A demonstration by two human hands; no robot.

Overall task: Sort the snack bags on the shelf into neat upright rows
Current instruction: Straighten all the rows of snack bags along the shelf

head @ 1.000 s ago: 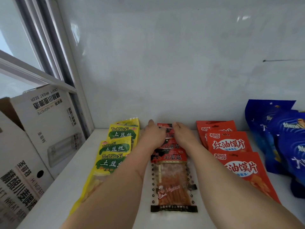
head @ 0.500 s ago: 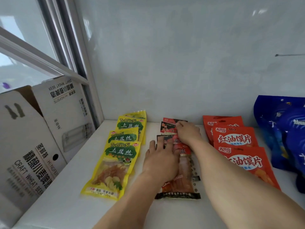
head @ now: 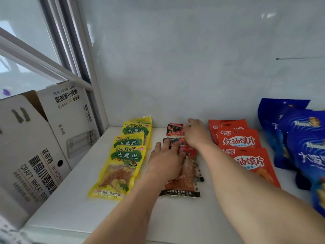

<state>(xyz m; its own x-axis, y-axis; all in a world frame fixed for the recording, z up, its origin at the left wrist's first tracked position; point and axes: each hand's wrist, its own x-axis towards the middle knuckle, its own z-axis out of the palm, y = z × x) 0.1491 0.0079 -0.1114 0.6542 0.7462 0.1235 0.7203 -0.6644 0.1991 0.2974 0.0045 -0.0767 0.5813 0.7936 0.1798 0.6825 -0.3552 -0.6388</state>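
Observation:
On the white shelf [head: 73, 199] lie four rows of snack bags, each row overlapping back to front. Yellow potato-strip bags [head: 123, 164] form the left row. The middle row is red-and-black spicy strip bags [head: 184, 184]. My left hand [head: 165, 162] lies flat with straight fingers on the front bags of this row. My right hand [head: 195, 136] rests on the bags further back, near the rearmost one [head: 174, 131]; its fingertips are blurred. Orange-red chip bags [head: 246, 155] lie to the right, and blue bags [head: 302, 138] at the far right.
A white wall [head: 193, 67] closes the shelf at the back. At the left, a grey shelf post [head: 88, 67] and white craft-beer cartons [head: 35, 155] stand beside the shelf. The shelf's front edge [head: 70, 229] runs along the bottom.
My left hand has slid back from the rear bags onto the front spicy strip bags. My right hand stays near the rear of that row. The camera has shifted left.

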